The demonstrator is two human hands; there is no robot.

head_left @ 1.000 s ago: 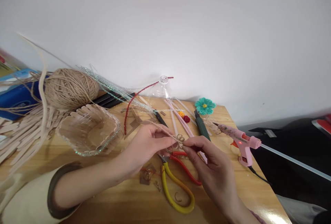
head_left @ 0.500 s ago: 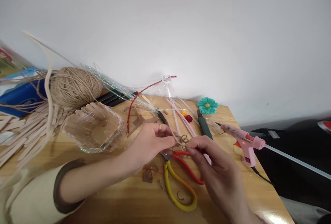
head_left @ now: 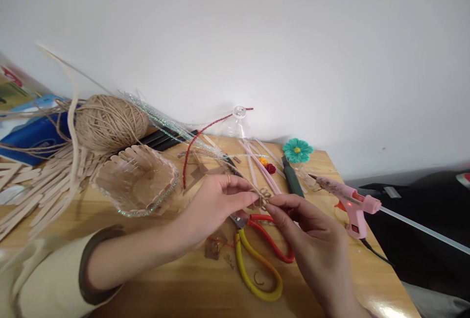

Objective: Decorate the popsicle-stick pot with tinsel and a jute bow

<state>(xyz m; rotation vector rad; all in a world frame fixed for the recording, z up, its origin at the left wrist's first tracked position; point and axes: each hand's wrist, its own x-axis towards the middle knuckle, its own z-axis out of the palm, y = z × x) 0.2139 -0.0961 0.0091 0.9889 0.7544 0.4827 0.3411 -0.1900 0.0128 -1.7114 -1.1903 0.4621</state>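
Pinched between the fingertips of both hands is a small looped piece of jute twine, held above the table. My left hand comes in from the left, its thumb and fingers closed on one side of the loops. On the other side, my right hand grips with thumb and forefinger. Directly beneath lie scissors with one yellow and one red handle, their blades partly hidden by my left hand. The basket of craft sticks with a glittery rim stands left of my left hand.
A twine ball and loose craft sticks lie at left. A clear bottle top stands at the wall. A teal flower, a green cutter and a pink glue gun with its red light lit are at right.
My fingers have shifted slightly on the twine, and its loops look more bunched together between the fingertips. The whole view has moved a little, so things appear slightly further right.
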